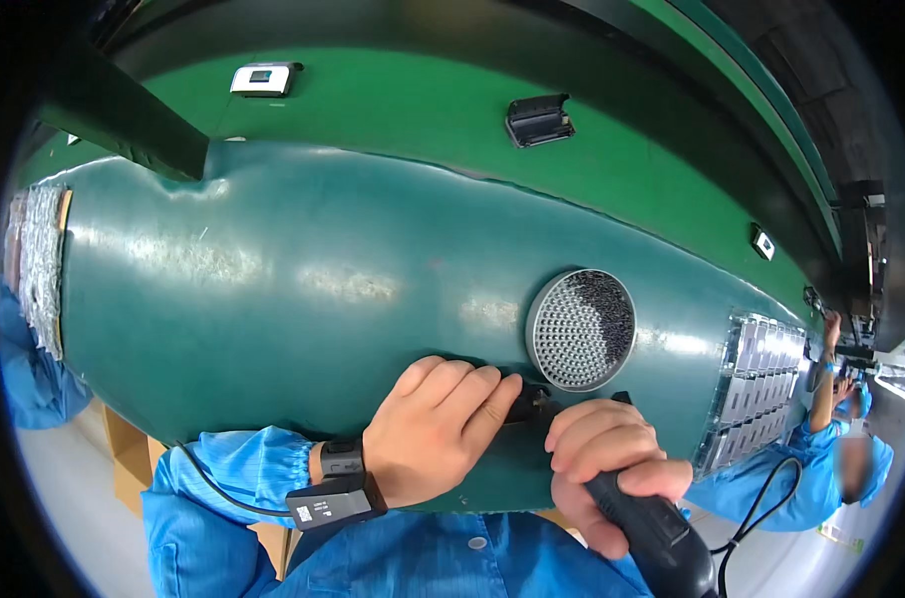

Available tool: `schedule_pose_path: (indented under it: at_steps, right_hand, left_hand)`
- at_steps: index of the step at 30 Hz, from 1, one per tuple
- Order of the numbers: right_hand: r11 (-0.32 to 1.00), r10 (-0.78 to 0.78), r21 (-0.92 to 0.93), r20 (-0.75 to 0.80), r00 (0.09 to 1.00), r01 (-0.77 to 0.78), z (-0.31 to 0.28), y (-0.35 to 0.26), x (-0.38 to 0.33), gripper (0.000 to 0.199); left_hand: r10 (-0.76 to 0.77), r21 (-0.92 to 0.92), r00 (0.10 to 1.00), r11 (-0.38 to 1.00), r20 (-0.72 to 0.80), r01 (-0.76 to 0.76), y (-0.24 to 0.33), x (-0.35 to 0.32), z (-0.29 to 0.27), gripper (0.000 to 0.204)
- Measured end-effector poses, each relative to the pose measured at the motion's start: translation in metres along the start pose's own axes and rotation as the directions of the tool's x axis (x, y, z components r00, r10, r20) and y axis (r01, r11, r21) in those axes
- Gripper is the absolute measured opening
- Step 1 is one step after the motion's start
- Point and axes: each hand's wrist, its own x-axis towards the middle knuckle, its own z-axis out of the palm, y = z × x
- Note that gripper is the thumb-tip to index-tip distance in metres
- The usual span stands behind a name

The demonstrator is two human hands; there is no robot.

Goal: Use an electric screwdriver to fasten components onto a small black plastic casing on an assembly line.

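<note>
My right hand (607, 463) is closed around the black handle of a power screwdriver (662, 538), whose cable runs off to the lower right. My left hand (438, 429), fingers curled, pinches a small black part (527, 404) against the front edge of the dark green workbench (303, 279). Both hands meet at that part, just below a round grey tray (582, 329) filled with small screws. A black wrist strap with a cable sits on my left wrist over a blue sleeve.
Behind the bench runs a bright green conveyor carrying a small white device (263, 78) and a black part (539, 120). Trays of silvery parts (761, 384) lie at the right. A co-worker in blue (821, 468) works there; stacked parts (36, 259) sit at the left.
</note>
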Motion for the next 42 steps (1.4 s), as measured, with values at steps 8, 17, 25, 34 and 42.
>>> schedule_pose_path:
  at_steps: [8,17,25,34,42]
  right_hand:
    - [0.998,0.065,0.022,-0.269,0.961,-0.062,-0.017,-0.031,0.013,0.061]
    - [0.985,0.161,-0.015,-0.291,0.943,-0.173,-0.049,-0.001,0.011,0.068]
    - [0.98,0.188,-0.004,-0.303,0.934,-0.199,-0.054,0.009,0.005,0.068]
    - [0.966,0.236,-0.028,-0.294,0.926,-0.256,-0.046,0.016,0.011,0.069]
    - [0.972,0.223,0.122,-0.242,0.944,-0.198,-0.011,-0.046,0.01,0.058]
  left_hand:
    - [0.018,0.02,0.999,1.0,0.035,-0.019,0.001,-0.012,-0.003,0.057]
    - [-0.015,0.03,0.999,0.999,0.04,0.014,0.002,-0.004,0.001,0.042]
    - [-0.005,-0.003,1.0,1.0,0.023,0.005,-0.005,-0.005,0.012,0.057]
    - [-0.011,0.002,1.0,1.0,0.01,0.011,-0.006,-0.013,0.011,0.057]
    - [0.006,-0.009,1.0,1.0,0.008,-0.006,-0.006,-0.022,0.006,0.058]
